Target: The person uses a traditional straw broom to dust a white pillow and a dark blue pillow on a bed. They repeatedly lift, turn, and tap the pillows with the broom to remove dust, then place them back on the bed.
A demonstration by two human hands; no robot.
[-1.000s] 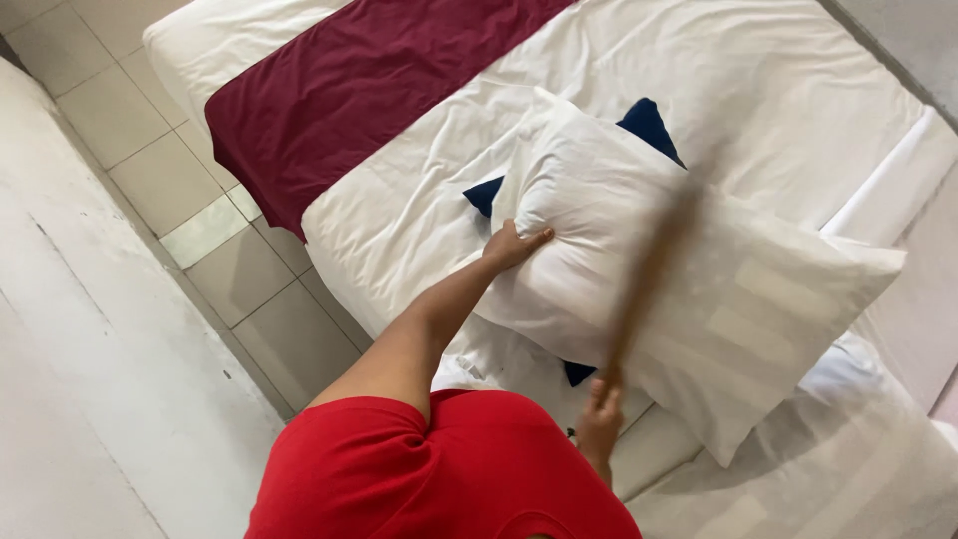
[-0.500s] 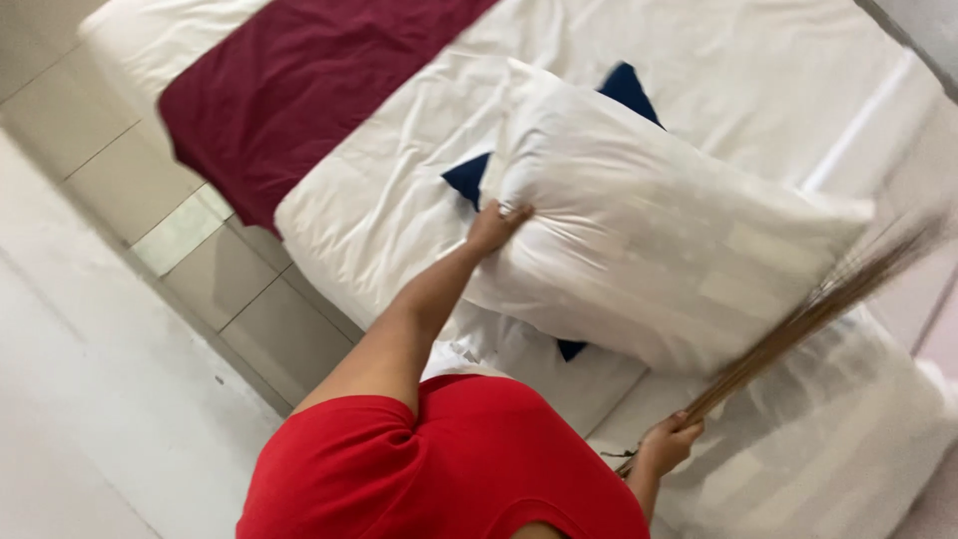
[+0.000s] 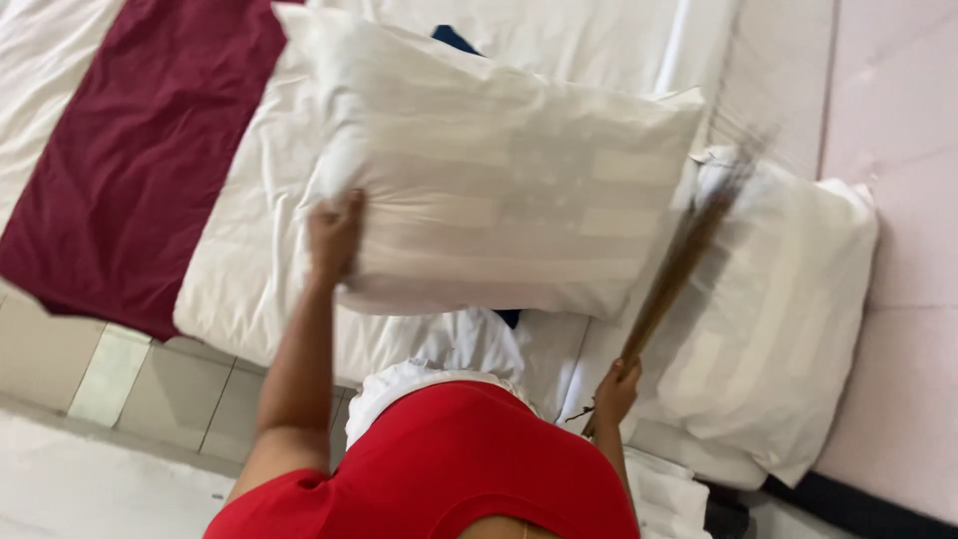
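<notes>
My left hand [image 3: 333, 236] grips the lower left corner of a large white striped pillow [image 3: 509, 180] and holds it up over the bed. My right hand [image 3: 617, 387] is closed around the handle of a thin twig broom [image 3: 679, 265]. The broom slants up to the right, its blurred bristle end just off the pillow's right edge and over a second white pillow [image 3: 778, 319]. My red top fills the bottom of the view.
The bed has white sheets [image 3: 249, 269] and a dark red runner [image 3: 140, 160] across it at the left. A dark blue cloth [image 3: 454, 40] peeks out behind the held pillow. Tiled floor [image 3: 150, 384] lies at the lower left, a pale wall [image 3: 898, 130] at the right.
The view has swung right. The held pillow has been lifted higher and more upright. The broom has swung from low at the right up to the pillow's right edge.
</notes>
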